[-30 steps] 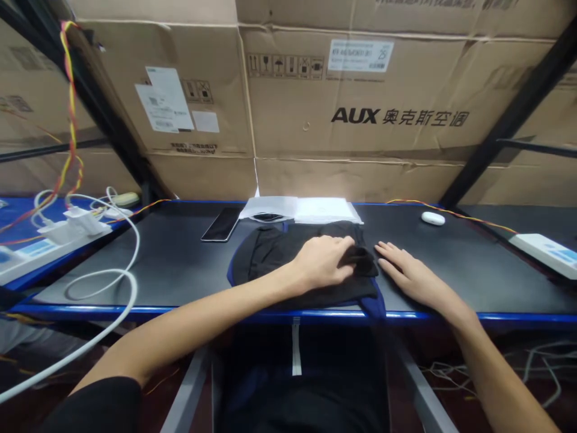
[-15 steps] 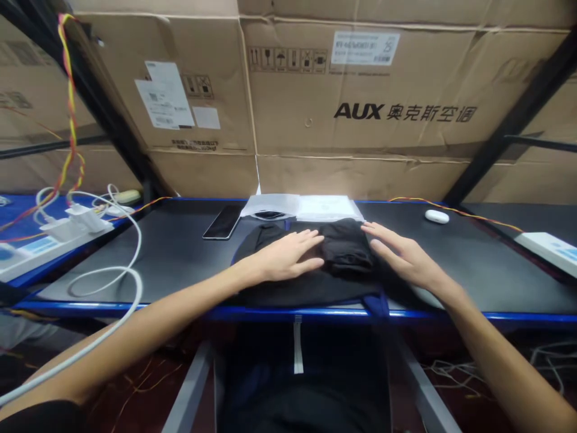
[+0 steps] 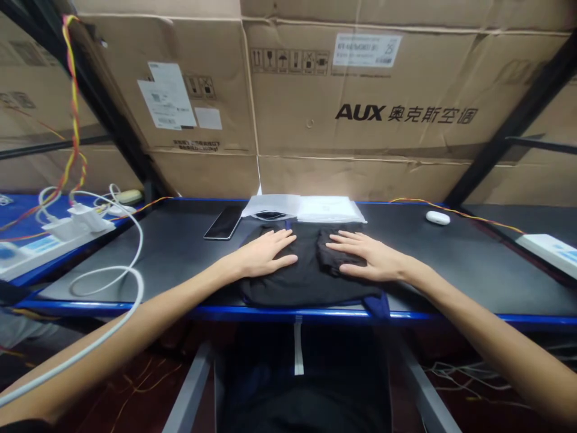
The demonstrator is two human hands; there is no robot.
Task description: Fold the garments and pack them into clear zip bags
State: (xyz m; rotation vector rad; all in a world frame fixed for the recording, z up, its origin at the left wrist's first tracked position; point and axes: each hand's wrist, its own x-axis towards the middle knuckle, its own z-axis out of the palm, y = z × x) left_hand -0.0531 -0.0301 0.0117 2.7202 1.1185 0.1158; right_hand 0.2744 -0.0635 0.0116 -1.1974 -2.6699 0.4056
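A folded black garment (image 3: 300, 282) with dark blue edging lies near the table's front edge. My left hand (image 3: 268, 252) rests flat on its left part, fingers stretched out and pointing right. On the right, my right hand (image 3: 367, 255) lies with spread fingers over a bunched, folded-in part (image 3: 328, 258) of the same black cloth. Neither hand grips anything. White plastic pouches (image 3: 329, 209) lie just behind the garment, and a dark object shows in the opening of the left pouch.
A smartphone (image 3: 224, 223) lies left of the pouches. Farther right is a small white case (image 3: 437, 218). Power strips stand at the left (image 3: 54, 240) and right (image 3: 547, 249). A white cable (image 3: 139, 288) loops over the left front edge. Cardboard boxes (image 3: 360, 138) wall off the back.
My right hand has moved left from the garment's right side onto the bunched cloth. My left hand has shifted left across the garment.
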